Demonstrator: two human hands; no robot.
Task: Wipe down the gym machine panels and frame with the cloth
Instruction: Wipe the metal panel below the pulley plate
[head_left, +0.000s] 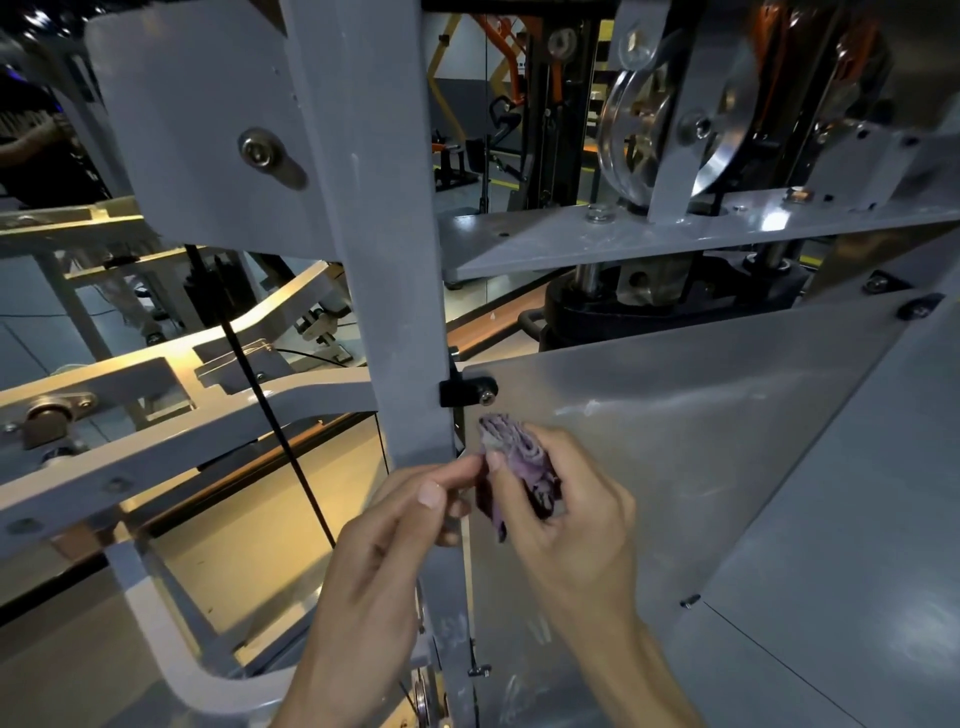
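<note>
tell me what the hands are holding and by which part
The right hand grips the bunched purple cloth around its lower half; the left hand pinches its left edge.

The upright post (384, 260) was grey painted metal, matt and scuffed. The panel (675, 441) was smooth sheet metal with a dull sheen and smears. The cloth (519, 457) was purple, ribbed, soft fabric. The pulley (654, 130) was glossy.
</note>
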